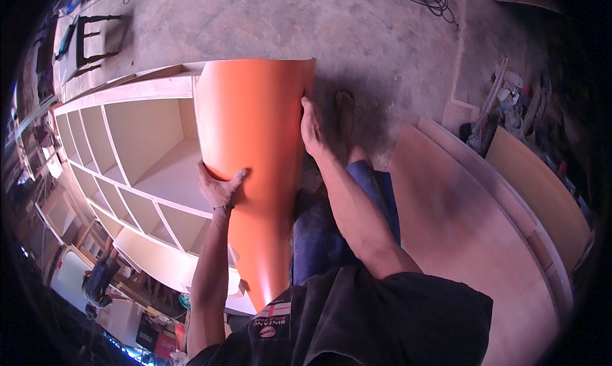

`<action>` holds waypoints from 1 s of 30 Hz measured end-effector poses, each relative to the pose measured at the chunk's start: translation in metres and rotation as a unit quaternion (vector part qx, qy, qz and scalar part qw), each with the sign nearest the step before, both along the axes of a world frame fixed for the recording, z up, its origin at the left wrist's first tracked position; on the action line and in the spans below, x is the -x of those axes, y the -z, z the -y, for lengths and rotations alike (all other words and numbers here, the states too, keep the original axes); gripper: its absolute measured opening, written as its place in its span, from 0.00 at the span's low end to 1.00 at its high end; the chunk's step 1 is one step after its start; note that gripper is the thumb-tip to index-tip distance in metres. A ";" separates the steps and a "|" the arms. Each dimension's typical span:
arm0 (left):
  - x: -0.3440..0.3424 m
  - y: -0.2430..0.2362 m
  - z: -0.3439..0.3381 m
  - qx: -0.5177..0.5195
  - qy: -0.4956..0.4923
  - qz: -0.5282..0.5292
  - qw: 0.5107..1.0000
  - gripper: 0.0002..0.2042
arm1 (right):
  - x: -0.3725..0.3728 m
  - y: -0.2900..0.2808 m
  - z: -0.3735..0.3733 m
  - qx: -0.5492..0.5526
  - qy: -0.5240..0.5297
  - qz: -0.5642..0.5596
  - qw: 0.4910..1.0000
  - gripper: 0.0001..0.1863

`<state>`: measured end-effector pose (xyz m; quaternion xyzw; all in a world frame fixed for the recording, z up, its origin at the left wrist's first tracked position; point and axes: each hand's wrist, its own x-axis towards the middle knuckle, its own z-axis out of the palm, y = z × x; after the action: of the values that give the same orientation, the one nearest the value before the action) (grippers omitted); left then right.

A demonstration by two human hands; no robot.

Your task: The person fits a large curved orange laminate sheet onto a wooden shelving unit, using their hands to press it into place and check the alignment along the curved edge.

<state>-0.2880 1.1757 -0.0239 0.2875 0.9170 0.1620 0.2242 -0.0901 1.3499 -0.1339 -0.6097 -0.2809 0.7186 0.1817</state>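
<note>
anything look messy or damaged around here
Mainly the scrap pile at the far right: mixed pieces lie jumbled together. The orange sheet also looks uneven along its lower left edge, near the left forearm; whether that's damage, I can't tell.

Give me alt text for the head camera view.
A person's left hand and right hand hold a curved, glossy orange sheet beside a pale, many-compartment cabinet. Large flat brown panels are at right; bare grey floor stretches beyond.

The person wears a black short-sleeved shirt with a red-and-white print, blue shorts and a thin band on the left wrist.
</note>
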 end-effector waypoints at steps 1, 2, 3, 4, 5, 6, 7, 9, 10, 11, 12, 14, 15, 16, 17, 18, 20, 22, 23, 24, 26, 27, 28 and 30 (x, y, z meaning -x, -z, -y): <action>0.002 0.004 0.004 -0.006 0.004 0.001 1.000 0.54 | 0.004 -0.002 -0.003 0.007 0.019 0.028 0.999 0.35; 0.004 0.006 0.007 -0.012 0.008 0.002 1.000 0.54 | 0.005 0.003 -0.003 0.010 0.014 0.026 1.000 0.35; 0.001 0.006 0.002 -0.014 0.005 0.004 1.000 0.54 | -0.001 0.018 -0.004 0.014 0.027 0.032 0.999 0.34; 0.000 0.004 0.001 -0.007 0.000 0.005 1.000 0.55 | 0.003 0.021 -0.012 0.022 0.035 0.031 0.999 0.32; 0.001 0.003 -0.001 0.001 -0.006 0.006 1.000 0.56 | 0.005 0.022 -0.016 0.023 0.028 0.026 0.999 0.32; 0.006 0.002 0.008 -0.002 -0.008 0.005 1.000 0.58 | 0.014 0.005 -0.018 0.025 0.028 0.043 0.998 0.32; 0.009 0.003 0.011 0.001 -0.014 -0.001 1.000 0.58 | 0.016 -0.004 -0.023 0.021 0.033 0.065 0.997 0.31; 0.010 0.006 0.014 0.005 0.002 -0.002 1.000 0.58 | 0.013 0.011 -0.023 0.042 0.038 0.044 0.997 0.31; 0.007 0.007 0.011 -0.029 -0.035 0.037 0.998 0.58 | 0.010 0.026 -0.022 0.061 0.048 0.026 0.997 0.31; 0.006 0.010 0.007 -0.029 -0.041 0.035 0.998 0.58 | 0.000 0.047 -0.021 0.061 0.042 0.025 0.997 0.31; 0.006 0.011 0.001 -0.021 -0.026 0.042 0.999 0.58 | -0.012 0.070 -0.020 0.051 0.047 -0.010 0.998 0.29; 0.008 0.014 0.001 -0.003 -0.020 0.044 0.999 0.57 | -0.024 0.085 -0.021 0.052 0.042 -0.049 0.997 0.28; 0.009 0.014 0.005 0.011 -0.018 0.046 0.999 0.58 | -0.025 0.078 -0.022 0.088 0.051 -0.066 0.993 0.28; 0.011 0.012 0.007 0.022 -0.017 0.044 0.999 0.58 | -0.020 0.068 -0.025 0.122 0.059 -0.086 0.987 0.28; 0.012 0.008 0.009 0.029 -0.027 0.036 0.999 0.58 | -0.011 0.046 -0.022 0.130 0.049 -0.092 0.986 0.28; 0.014 0.003 0.009 0.031 -0.024 0.030 0.999 0.58 | 0.002 0.013 -0.014 0.130 0.082 -0.100 0.983 0.30; 0.016 -0.002 0.012 0.038 -0.025 0.027 0.999 0.59 | 0.014 -0.053 0.002 0.113 0.113 -0.110 0.981 0.35; 0.012 0.006 0.008 0.038 -0.028 0.047 0.998 0.60 | 0.011 -0.072 0.015 0.077 0.113 -0.098 0.986 0.36; 0.011 0.007 0.007 0.040 -0.029 0.051 0.997 0.60 | 0.010 -0.070 0.020 0.051 0.102 -0.085 0.990 0.36; 0.009 0.006 0.004 0.040 -0.022 0.050 0.998 0.60 | 0.009 -0.067 0.015 0.052 0.101 -0.080 0.990 0.36; 0.015 0.009 0.001 0.033 -0.017 0.042 0.998 0.60 | 0.013 -0.047 -0.011 0.110 0.126 -0.109 0.980 0.37; 0.014 0.009 0.004 0.032 -0.011 0.036 0.999 0.60 | 0.011 -0.037 -0.016 0.111 0.124 -0.107 0.980 0.37; 0.013 0.009 0.005 0.033 -0.005 0.032 0.999 0.60 | 0.006 -0.024 -0.016 0.104 0.122 -0.104 0.982 0.37; 0.012 0.009 0.006 0.035 -0.004 0.034 0.999 0.60 | -0.001 0.005 -0.015 0.141 0.158 -0.034 0.977 0.34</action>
<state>-0.3005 1.1701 -0.0327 0.2704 0.9151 0.1404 0.2642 -0.0890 1.3653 -0.1392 -0.6411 -0.0705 0.7334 0.2145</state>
